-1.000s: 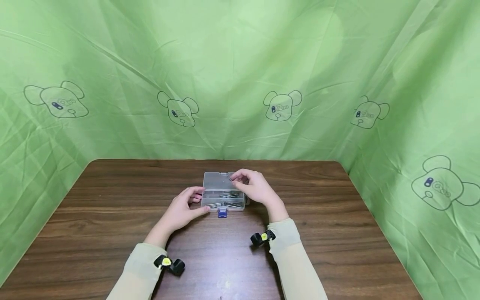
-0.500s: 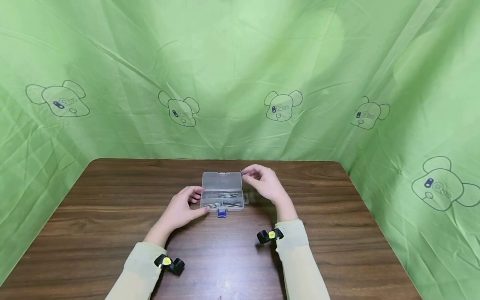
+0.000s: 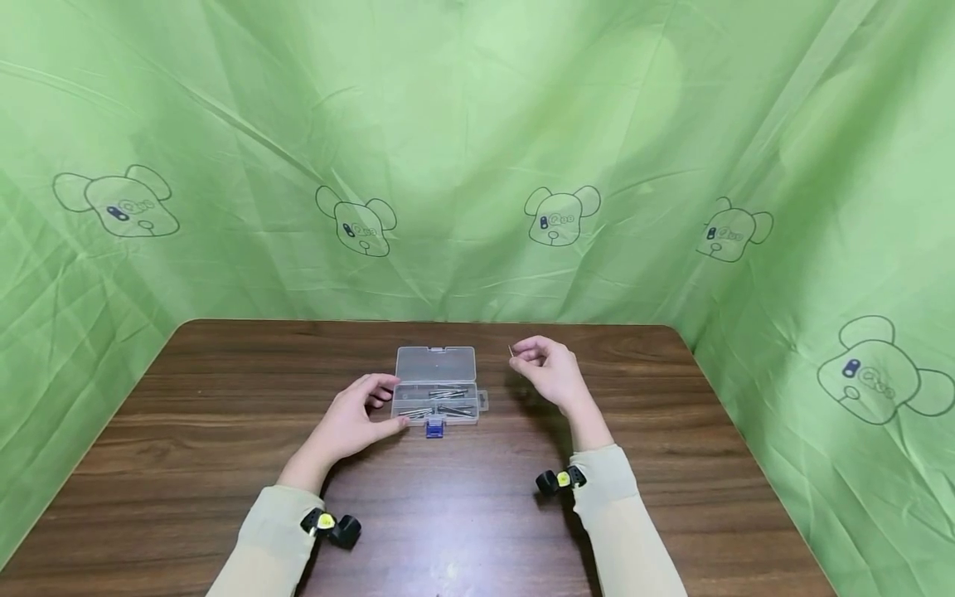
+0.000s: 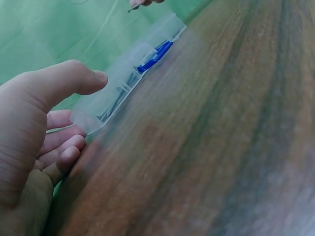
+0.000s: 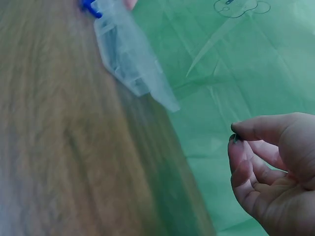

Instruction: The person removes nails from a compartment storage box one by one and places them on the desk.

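Observation:
A clear plastic organizer box (image 3: 466, 421) with a blue latch (image 3: 434, 429) lies with its lid (image 3: 436, 365) swung back on the table. Several slim metal nails (image 3: 448, 394) lie in its compartments; I cannot tell whether they are threaded. My left hand (image 3: 354, 419) holds the box's left end, thumb at the front corner and fingers at the side. To the right of the box, above the table, my right hand (image 3: 550, 373) pinches one thin nail (image 3: 511, 351) between thumb and index finger. In the right wrist view, the fingertips mostly hide that nail (image 5: 235, 139).
The box has a hanging tab (image 3: 483, 401) on its right side. Brown wood grain covers the table (image 3: 186, 431), whose far edge meets a green cloth backdrop (image 3: 448, 124) printed with bear heads. Each wrist wears a black camera.
My right hand has moved from over the lid to the right, away from the box, with the nail between its fingers. The left hand and box have shifted slightly left.

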